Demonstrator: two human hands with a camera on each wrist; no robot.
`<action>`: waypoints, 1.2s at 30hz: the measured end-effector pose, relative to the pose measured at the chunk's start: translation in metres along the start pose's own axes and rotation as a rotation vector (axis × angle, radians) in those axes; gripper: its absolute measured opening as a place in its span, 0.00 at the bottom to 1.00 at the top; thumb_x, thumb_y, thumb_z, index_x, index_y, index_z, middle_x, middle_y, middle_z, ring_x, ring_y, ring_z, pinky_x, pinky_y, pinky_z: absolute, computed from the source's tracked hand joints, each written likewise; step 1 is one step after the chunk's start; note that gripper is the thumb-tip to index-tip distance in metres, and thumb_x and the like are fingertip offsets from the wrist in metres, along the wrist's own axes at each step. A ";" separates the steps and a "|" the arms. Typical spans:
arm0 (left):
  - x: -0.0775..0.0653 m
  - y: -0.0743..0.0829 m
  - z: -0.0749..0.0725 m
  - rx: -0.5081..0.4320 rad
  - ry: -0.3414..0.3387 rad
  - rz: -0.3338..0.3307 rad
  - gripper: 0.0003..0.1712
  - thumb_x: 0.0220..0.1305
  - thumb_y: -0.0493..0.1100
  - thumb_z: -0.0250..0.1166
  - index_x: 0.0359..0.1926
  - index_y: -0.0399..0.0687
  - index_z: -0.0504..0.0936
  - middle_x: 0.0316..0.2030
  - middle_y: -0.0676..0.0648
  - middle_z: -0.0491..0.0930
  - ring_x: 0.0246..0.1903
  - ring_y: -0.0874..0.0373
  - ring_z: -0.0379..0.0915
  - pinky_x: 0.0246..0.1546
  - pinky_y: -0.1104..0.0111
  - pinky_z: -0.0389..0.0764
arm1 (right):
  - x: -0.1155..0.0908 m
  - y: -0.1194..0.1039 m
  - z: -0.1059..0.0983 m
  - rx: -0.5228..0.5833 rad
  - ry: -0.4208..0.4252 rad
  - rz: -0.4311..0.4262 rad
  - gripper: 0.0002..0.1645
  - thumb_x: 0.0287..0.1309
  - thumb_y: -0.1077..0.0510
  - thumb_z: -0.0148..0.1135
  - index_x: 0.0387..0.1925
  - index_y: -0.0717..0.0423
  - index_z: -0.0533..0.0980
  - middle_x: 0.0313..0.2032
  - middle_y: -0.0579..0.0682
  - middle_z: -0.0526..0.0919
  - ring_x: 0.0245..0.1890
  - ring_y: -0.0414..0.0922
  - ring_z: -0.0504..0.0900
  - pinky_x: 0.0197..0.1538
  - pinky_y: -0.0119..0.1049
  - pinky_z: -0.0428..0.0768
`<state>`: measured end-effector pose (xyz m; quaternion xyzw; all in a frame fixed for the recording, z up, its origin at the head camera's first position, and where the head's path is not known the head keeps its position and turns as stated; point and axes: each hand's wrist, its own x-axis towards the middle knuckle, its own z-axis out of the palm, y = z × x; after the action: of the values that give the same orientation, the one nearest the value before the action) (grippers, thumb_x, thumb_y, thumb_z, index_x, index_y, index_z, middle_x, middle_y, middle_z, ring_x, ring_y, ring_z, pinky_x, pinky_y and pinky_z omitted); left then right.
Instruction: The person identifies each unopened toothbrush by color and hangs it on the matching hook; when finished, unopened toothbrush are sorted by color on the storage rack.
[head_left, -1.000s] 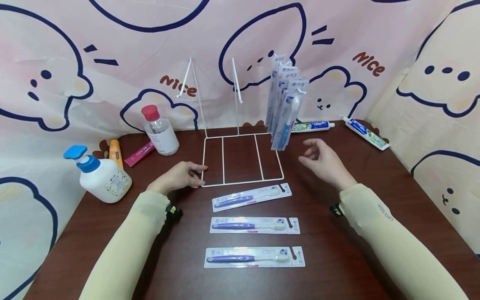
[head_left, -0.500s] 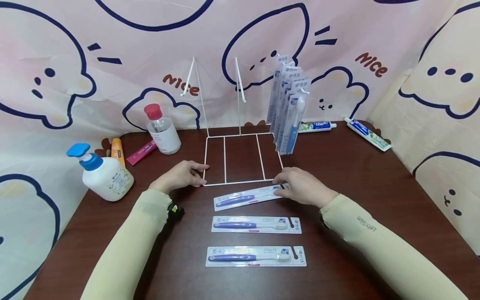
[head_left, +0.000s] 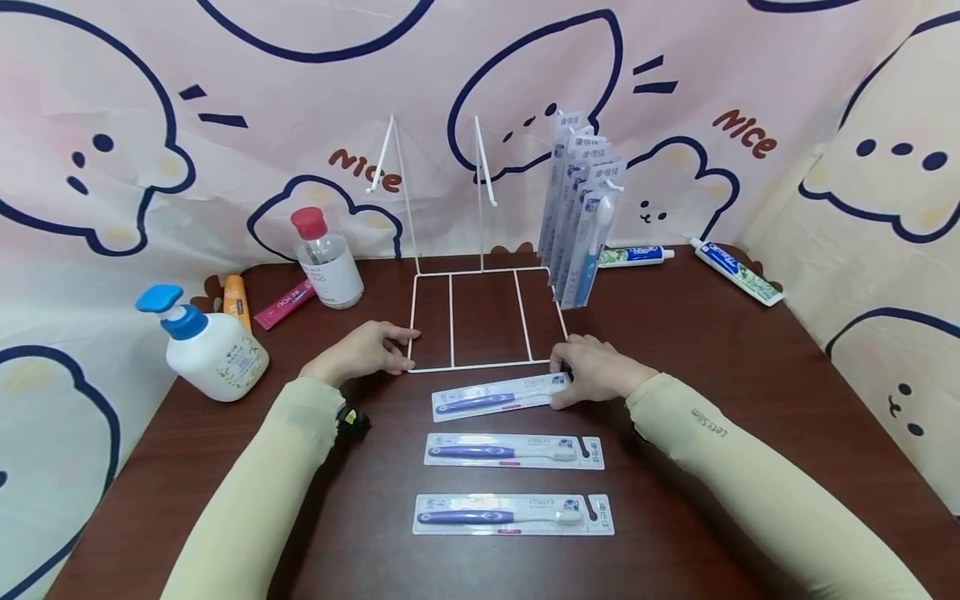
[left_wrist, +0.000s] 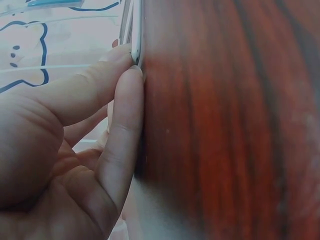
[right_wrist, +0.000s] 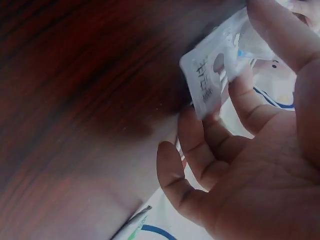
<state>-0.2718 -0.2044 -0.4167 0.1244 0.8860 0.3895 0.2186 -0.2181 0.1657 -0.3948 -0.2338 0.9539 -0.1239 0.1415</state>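
Note:
My left hand [head_left: 367, 350] rests on the dark wooden table, its thumb and forefinger pinching the front-left corner of the white wire rack [head_left: 480, 365]; the left wrist view shows both fingertips [left_wrist: 125, 80] meeting on the wire [left_wrist: 136, 45]. My right hand [head_left: 592, 371] pinches the right end of the toothbrush pack [head_left: 495, 396] nearest the rack. In the right wrist view the thumb lies on top of the pack [right_wrist: 210, 82] and the fingers [right_wrist: 200, 150] curl below it. Two more purple toothbrush packs [head_left: 513, 451] [head_left: 513, 514] lie flat closer to me.
Several toothbrush packs [head_left: 581, 225] hang on the rack's right hook; its other two hooks are bare. A pump bottle [head_left: 213, 354], a red-capped bottle [head_left: 326, 262], an orange tube [head_left: 236, 300] and a pink stick [head_left: 283, 305] stand left. Two toothpaste tubes [head_left: 633, 254] [head_left: 735, 271] lie back right.
My right hand came down from mid-air by the hanging packs to the nearest toothbrush pack and took hold of its right end. The left hand stayed at the rack's corner.

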 end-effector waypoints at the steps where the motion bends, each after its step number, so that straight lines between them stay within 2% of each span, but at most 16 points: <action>1: 0.000 0.000 0.000 -0.003 0.002 0.000 0.33 0.49 0.41 0.71 0.58 0.50 0.74 0.33 0.45 0.79 0.29 0.53 0.76 0.30 0.65 0.77 | -0.001 0.001 -0.001 0.023 -0.008 0.004 0.27 0.35 0.39 0.74 0.33 0.45 0.71 0.31 0.44 0.72 0.35 0.46 0.69 0.41 0.45 0.67; 5: -0.001 0.001 -0.002 0.006 -0.006 -0.006 0.33 0.49 0.42 0.71 0.59 0.51 0.73 0.31 0.45 0.80 0.29 0.53 0.76 0.31 0.65 0.77 | -0.006 0.003 -0.006 0.125 0.000 0.016 0.27 0.34 0.42 0.76 0.35 0.44 0.71 0.28 0.43 0.74 0.30 0.43 0.72 0.36 0.38 0.69; 8: -0.003 0.003 -0.002 0.007 -0.012 -0.021 0.33 0.50 0.42 0.71 0.60 0.51 0.73 0.30 0.44 0.80 0.28 0.52 0.76 0.32 0.65 0.76 | -0.013 0.004 -0.015 0.201 0.042 0.006 0.28 0.32 0.40 0.76 0.37 0.42 0.74 0.32 0.43 0.77 0.33 0.43 0.73 0.38 0.38 0.72; 12: -0.006 0.005 -0.002 -0.002 -0.013 -0.030 0.33 0.50 0.42 0.71 0.60 0.52 0.73 0.29 0.44 0.80 0.28 0.52 0.76 0.32 0.65 0.76 | -0.027 0.000 -0.032 0.293 0.120 -0.021 0.27 0.33 0.37 0.74 0.40 0.37 0.78 0.39 0.40 0.78 0.40 0.44 0.73 0.45 0.41 0.71; 16: -0.005 0.004 -0.002 -0.008 -0.012 -0.016 0.34 0.50 0.42 0.71 0.60 0.50 0.72 0.28 0.44 0.80 0.27 0.53 0.77 0.31 0.65 0.76 | -0.041 -0.007 -0.045 0.351 0.235 -0.055 0.24 0.37 0.38 0.72 0.41 0.34 0.78 0.43 0.38 0.78 0.42 0.43 0.72 0.46 0.42 0.71; 20: -0.004 0.003 -0.001 -0.021 -0.011 0.001 0.34 0.49 0.41 0.71 0.59 0.48 0.72 0.28 0.44 0.80 0.26 0.54 0.77 0.30 0.66 0.76 | -0.051 -0.011 -0.055 0.335 0.363 -0.087 0.22 0.39 0.40 0.71 0.40 0.36 0.79 0.44 0.40 0.78 0.41 0.43 0.73 0.44 0.41 0.74; 23: -0.004 0.001 0.000 -0.028 -0.009 -0.001 0.34 0.49 0.41 0.71 0.59 0.48 0.73 0.29 0.43 0.80 0.26 0.53 0.77 0.30 0.65 0.77 | -0.055 -0.014 -0.060 0.307 0.427 -0.125 0.19 0.41 0.42 0.71 0.39 0.39 0.80 0.42 0.41 0.79 0.39 0.42 0.74 0.43 0.40 0.74; 27: -0.004 0.000 0.000 -0.022 -0.012 -0.008 0.34 0.49 0.42 0.71 0.60 0.50 0.73 0.29 0.44 0.80 0.27 0.53 0.77 0.31 0.65 0.77 | -0.059 -0.017 -0.067 0.285 0.468 -0.170 0.19 0.41 0.44 0.71 0.39 0.41 0.81 0.41 0.39 0.80 0.39 0.39 0.75 0.44 0.38 0.75; 31: -0.004 0.000 0.000 -0.014 -0.017 -0.009 0.33 0.50 0.42 0.71 0.59 0.51 0.73 0.29 0.44 0.80 0.28 0.52 0.77 0.32 0.65 0.76 | -0.067 -0.020 -0.074 0.235 0.508 -0.212 0.18 0.41 0.44 0.71 0.38 0.40 0.81 0.39 0.36 0.80 0.36 0.37 0.74 0.39 0.35 0.76; 36: -0.004 0.001 -0.002 -0.013 -0.015 -0.006 0.33 0.49 0.42 0.71 0.59 0.51 0.73 0.29 0.44 0.80 0.27 0.52 0.76 0.32 0.65 0.76 | -0.077 -0.027 -0.088 0.169 0.551 -0.262 0.17 0.42 0.51 0.73 0.38 0.40 0.79 0.38 0.33 0.78 0.33 0.35 0.74 0.34 0.31 0.77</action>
<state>-0.2694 -0.2062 -0.4137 0.1233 0.8821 0.3938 0.2272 -0.1701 0.1946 -0.2884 -0.2997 0.9045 -0.2786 -0.1203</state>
